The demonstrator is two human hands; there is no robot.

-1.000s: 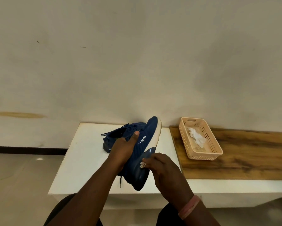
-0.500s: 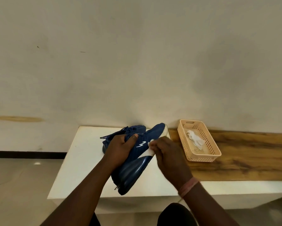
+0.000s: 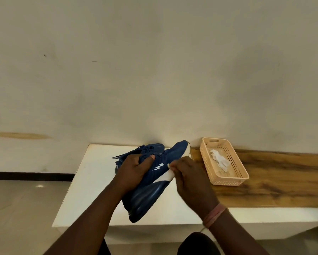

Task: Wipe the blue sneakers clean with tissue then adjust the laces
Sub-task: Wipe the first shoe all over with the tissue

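We are holding one blue sneaker [image 3: 150, 183] tilted on its side above the white table [image 3: 92, 181], heel toward us and toe pointing to the wall, with its white midsole turned to the right. Our left hand [image 3: 134, 170] is gripping the upper around the collar, thumb lying across the knit near the white logo. Our right hand [image 3: 189, 181] is pinching a small wad of tissue [image 3: 169, 165] and pressing it against the white midsole; only a sliver of the tissue is showing past the fingers. The second sneaker [image 3: 147, 150] is resting on the table just behind the first, its dark laces [image 3: 125, 153] trailing loose toward the left. To the right, a peach perforated basket [image 3: 242, 173] is sitting on the wooden counter [image 3: 283, 181] with a crumpled tissue [image 3: 219, 160] inside. We are judging the wiping to be under way on this shoe, with the rest of it possibly still to do; whether the other sneaker is clean we cannot tell, and the lace adjusting appears to be still ahead.
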